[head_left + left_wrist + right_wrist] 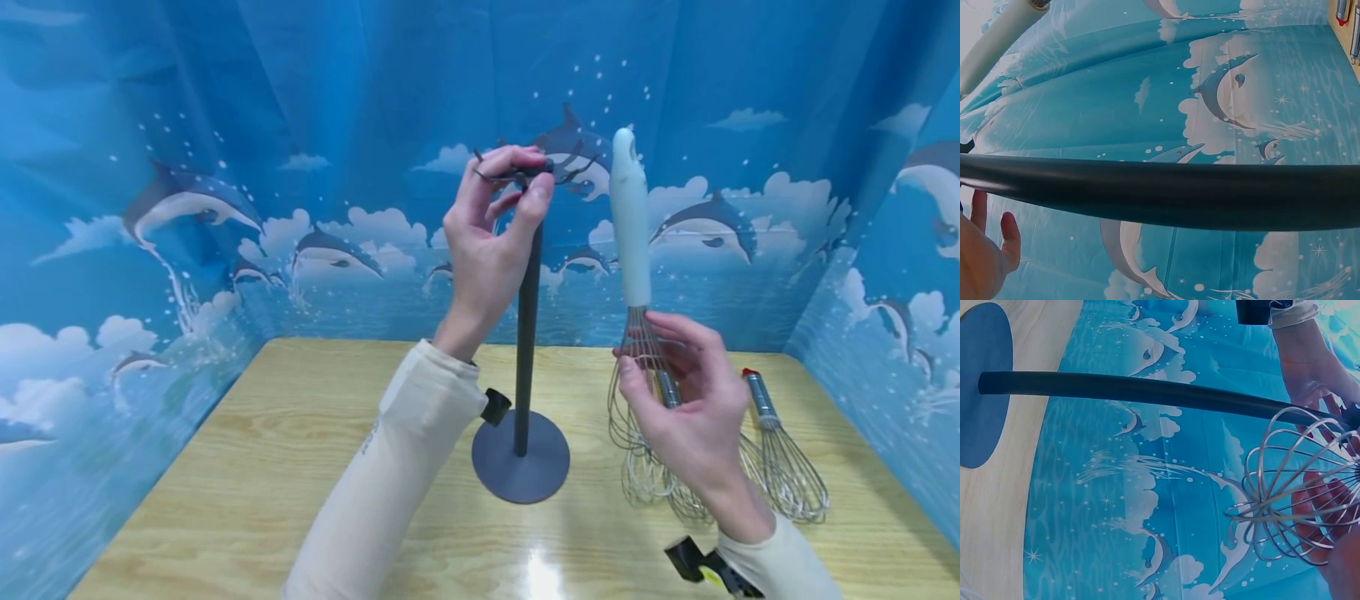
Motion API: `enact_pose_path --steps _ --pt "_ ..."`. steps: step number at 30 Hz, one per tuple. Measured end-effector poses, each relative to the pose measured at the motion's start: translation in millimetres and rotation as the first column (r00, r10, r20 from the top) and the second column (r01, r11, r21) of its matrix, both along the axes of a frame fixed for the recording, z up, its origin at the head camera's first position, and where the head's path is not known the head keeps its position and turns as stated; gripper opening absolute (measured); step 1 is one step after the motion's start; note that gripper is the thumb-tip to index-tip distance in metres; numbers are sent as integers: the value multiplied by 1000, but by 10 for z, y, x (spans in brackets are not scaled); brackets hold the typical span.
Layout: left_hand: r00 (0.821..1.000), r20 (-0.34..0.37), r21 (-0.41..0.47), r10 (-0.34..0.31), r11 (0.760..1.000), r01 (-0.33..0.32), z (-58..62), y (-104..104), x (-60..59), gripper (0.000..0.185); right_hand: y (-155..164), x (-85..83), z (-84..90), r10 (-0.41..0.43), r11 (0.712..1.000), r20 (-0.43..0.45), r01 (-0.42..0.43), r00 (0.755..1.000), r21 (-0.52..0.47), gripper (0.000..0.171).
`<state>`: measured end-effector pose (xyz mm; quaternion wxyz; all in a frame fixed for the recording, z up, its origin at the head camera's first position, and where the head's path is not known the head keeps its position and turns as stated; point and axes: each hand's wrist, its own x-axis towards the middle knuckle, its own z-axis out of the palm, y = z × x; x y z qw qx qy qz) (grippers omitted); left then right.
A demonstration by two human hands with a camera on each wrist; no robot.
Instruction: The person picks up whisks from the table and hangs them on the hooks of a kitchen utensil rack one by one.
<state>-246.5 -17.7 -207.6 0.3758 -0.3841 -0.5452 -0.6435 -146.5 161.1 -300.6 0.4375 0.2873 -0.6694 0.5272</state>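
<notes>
In the head view, a dark grey stand [525, 333] rises from a round base on the wooden table [247, 467]. The left hand [491, 242] is raised at the top of the stand, thumb and fingers curled and pinching the hooked head, so the pole hangs straight down below the grip. To the right, the right hand [686, 408] holds a whisk with a pale handle [630, 225] upright: the fingers close around the wire loops at the bottom, and the handle stands above the hand, just beside the stand's pole but apart from it. Two more whisks lie on the table behind and to the right of that hand; the red-tipped whisk [780, 450] is the farther one, and a second metal whisk [675, 467] is partly hidden by the hand.

In the left wrist view, the stand's pole crosses the picture as a dark bar. Only the edge of the left hand's palm and two fingertips show at the lower left, below the pole; the grip itself is out of sight here.

In the right wrist view, the whisk's wire loops fill the right side, with the right hand's fingers seen through and around them. The stand's pole runs from its base at the left to the left hand at the upper right
</notes>
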Motion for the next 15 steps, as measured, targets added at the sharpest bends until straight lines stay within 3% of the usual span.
enact_pose_path --steps 6,15 --pt "1000 2 -4 21 1000 -21 5 7 -3 30 -20 -9 27 27 999 -15 -26 1000 27 52" --pt "999 17 -7 37 999 -37 4 12 5 31 -11 -20 50 -4 997 5 3 1000 78 53"
